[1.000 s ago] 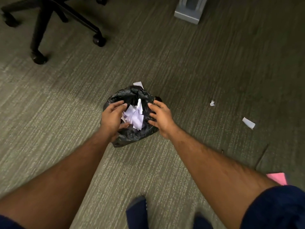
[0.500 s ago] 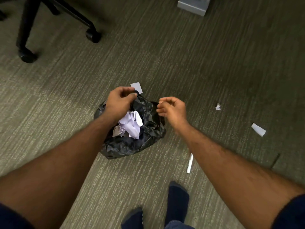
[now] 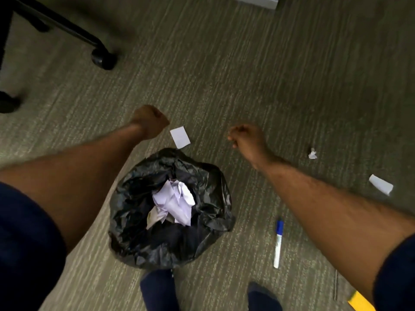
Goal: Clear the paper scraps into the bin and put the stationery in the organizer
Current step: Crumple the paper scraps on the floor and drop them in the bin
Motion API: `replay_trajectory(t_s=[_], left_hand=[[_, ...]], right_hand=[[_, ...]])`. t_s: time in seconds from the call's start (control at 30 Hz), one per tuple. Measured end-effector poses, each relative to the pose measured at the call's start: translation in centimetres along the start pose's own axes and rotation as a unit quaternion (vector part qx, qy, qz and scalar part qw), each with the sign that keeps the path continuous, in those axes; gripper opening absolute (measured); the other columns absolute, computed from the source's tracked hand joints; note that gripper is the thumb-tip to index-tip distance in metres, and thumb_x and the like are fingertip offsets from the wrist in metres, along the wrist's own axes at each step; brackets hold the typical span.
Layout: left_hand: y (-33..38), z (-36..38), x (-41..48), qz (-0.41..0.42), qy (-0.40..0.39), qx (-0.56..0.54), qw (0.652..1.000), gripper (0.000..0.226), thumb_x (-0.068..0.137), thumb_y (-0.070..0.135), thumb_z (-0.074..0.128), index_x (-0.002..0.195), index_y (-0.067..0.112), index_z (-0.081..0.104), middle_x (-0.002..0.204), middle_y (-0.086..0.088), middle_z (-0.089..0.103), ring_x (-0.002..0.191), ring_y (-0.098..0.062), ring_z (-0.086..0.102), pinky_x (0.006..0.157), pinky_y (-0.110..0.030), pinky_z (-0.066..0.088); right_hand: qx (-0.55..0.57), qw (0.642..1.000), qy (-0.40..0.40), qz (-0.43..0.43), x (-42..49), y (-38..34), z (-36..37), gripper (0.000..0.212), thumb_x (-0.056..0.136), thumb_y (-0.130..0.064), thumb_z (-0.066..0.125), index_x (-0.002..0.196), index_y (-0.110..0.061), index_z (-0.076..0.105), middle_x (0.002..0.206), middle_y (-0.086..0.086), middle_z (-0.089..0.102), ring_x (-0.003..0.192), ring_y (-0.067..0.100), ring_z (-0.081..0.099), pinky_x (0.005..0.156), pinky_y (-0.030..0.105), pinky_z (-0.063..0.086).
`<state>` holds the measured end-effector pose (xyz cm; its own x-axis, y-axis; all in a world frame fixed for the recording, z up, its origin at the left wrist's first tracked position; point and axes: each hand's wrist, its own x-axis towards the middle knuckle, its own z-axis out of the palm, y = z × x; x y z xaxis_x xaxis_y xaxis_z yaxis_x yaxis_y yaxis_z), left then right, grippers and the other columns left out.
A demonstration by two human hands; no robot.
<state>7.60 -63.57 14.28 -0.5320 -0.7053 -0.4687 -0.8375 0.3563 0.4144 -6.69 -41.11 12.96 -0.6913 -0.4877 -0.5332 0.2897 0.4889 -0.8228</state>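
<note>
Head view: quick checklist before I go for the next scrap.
1. Bin open, paper inside: ok.
2. Left hand and right hand empty: cannot tell, fingers curled, blurred.
3. Square scrap within reach, just beyond the bin, between the hands: ok.
4. Floor free of scraps: not ok; crumpled scrap and strip scrap lie to the right.
5. Marker put away: not ok, on the carpet right of the bin.

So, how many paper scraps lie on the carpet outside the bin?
3: a square one just beyond the bin, a small crumpled one right of it, a strip further right. More may be hidden.
</note>
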Motion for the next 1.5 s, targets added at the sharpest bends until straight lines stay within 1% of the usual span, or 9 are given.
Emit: replay_trajectory(t_s=[0.17, 0.33, 0.53, 0.73, 0.97, 1.1, 1.23, 1.33, 1.5], left_hand=[[-2.0, 3.6, 5.1, -0.003, -0.099, 0.108, 0.989, 0.06, 0.082, 0.041, 0.073, 0.129, 0.01, 0.053, 0.132, -0.019, 0.056, 0.121, -0.034, 0.053, 0.096, -0.038, 0.044], [-1.9, 6.1, 8.1, 0.031, -0.179, 0.221, 0.958, 0.096, 0.073, 0.047, 0.079, 0.149, 0.017, 0.027, 0.148, -0.02, 0.034, 0.131, -0.037, 0.042, 0.1, -0.041, 0.041], [-1.7, 7.4, 10.5, 0.08, -0.193, 0.316, 0.926, 0.097, 0.06, 0.051, 0.085, 0.139, 0.017, 0.039, 0.137, -0.014, 0.047, 0.119, -0.031, 0.053, 0.089, -0.037, 0.047], [-2.8, 9.2, 11.4, 0.127, -0.141, 0.377, 0.907, 0.09, 0.061, 0.061, 0.079, 0.134, 0.02, 0.045, 0.131, -0.007, 0.055, 0.115, -0.026, 0.056, 0.083, -0.037, 0.047], [-2.9, 9.8, 11.4, 0.135, -0.154, 0.35, 0.914, 0.081, 0.071, 0.041, 0.08, 0.139, 0.019, 0.041, 0.136, -0.008, 0.053, 0.123, -0.028, 0.052, 0.092, -0.039, 0.045], [-1.3, 8.8, 10.2, 0.151, -0.184, 0.279, 0.93, 0.056, 0.088, 0.027, 0.067, 0.138, 0.014, 0.047, 0.138, -0.013, 0.052, 0.122, -0.029, 0.052, 0.096, -0.04, 0.045], [1.4, 5.0, 7.4, 0.196, -0.179, 0.111, 0.958, 0.004, 0.09, 0.021, 0.064, 0.093, 0.02, 0.062, 0.096, -0.012, 0.07, 0.073, -0.021, 0.066, 0.059, -0.034, 0.053], [3.6, 2.1, 4.6, 0.198, -0.187, -0.03, 0.962, 0.011, 0.092, 0.011, 0.061, 0.088, 0.021, 0.058, 0.082, -0.013, 0.071, 0.071, -0.028, 0.07, 0.062, -0.04, 0.057], [7.6, 0.3, -1.9, 0.186, -0.212, -0.19, 0.94, 0.014, 0.094, 0.008, 0.058, 0.104, 0.017, 0.06, 0.086, -0.008, 0.07, 0.064, -0.008, 0.071, 0.052, -0.016, 0.052]], right_hand=[[-0.046, 0.997, 0.051, 0.036, 1.9, 5.3, -2.4, 0.01, 0.087, 0.001, 0.06, 0.088, 0.004, 0.069, 0.072, 0.011, 0.061, 0.065, 0.016, 0.054, 0.066, 0.031, 0.043], [-0.1, 0.993, 0.057, 0.024, 1.9, 9.5, -4.9, 0.022, 0.082, 0.002, 0.062, 0.068, -0.015, 0.065, 0.074, 0.025, 0.066, 0.059, 0.018, 0.059, 0.063, 0.039, 0.049], [-0.07, 0.995, 0.052, 0.043, 1.8, 13.0, -6.2, 0.027, 0.083, 0.0, 0.062, 0.069, -0.022, 0.067, 0.078, 0.018, 0.069, 0.071, 0.03, 0.062, 0.074, 0.054, 0.053], [-0.051, 0.995, 0.07, 0.048, 1.2, 15.4, -8.0, 0.02, 0.085, -0.002, 0.063, 0.072, -0.016, 0.067, 0.077, 0.023, 0.068, 0.07, 0.029, 0.062, 0.072, 0.048, 0.051], [-0.066, 0.991, 0.104, 0.051, 0.6, 16.6, -9.4, 0.02, 0.084, -0.002, 0.063, 0.073, -0.018, 0.068, 0.078, 0.021, 0.071, 0.065, 0.024, 0.064, 0.07, 0.044, 0.053], [-0.049, 0.992, 0.103, 0.046, -0.2, 16.4, -9.5, 0.018, 0.085, -0.003, 0.062, 0.076, -0.016, 0.069, 0.08, 0.021, 0.07, 0.067, 0.026, 0.064, 0.072, 0.046, 0.054], [-0.061, 0.992, 0.095, 0.047, -1.6, 15.7, -9.5, 0.01, 0.087, -0.01, 0.061, 0.085, -0.008, 0.071, 0.076, 0.011, 0.072, 0.068, 0.024, 0.067, 0.07, 0.04, 0.054], [-0.05, 0.993, 0.092, 0.057, -3.5, 14.9, -9.2, 0.012, 0.085, -0.01, 0.061, 0.081, -0.013, 0.071, 0.076, 0.009, 0.072, 0.071, 0.024, 0.068, 0.069, 0.039, 0.054], [-0.005, 0.99, 0.111, 0.087, -6.9, 13.7, -9.1, 0.026, 0.08, 0.0, 0.06, 0.071, -0.022, 0.069, 0.076, 0.01, 0.072, 0.069, 0.023, 0.064, 0.066, 0.038, 0.051]])
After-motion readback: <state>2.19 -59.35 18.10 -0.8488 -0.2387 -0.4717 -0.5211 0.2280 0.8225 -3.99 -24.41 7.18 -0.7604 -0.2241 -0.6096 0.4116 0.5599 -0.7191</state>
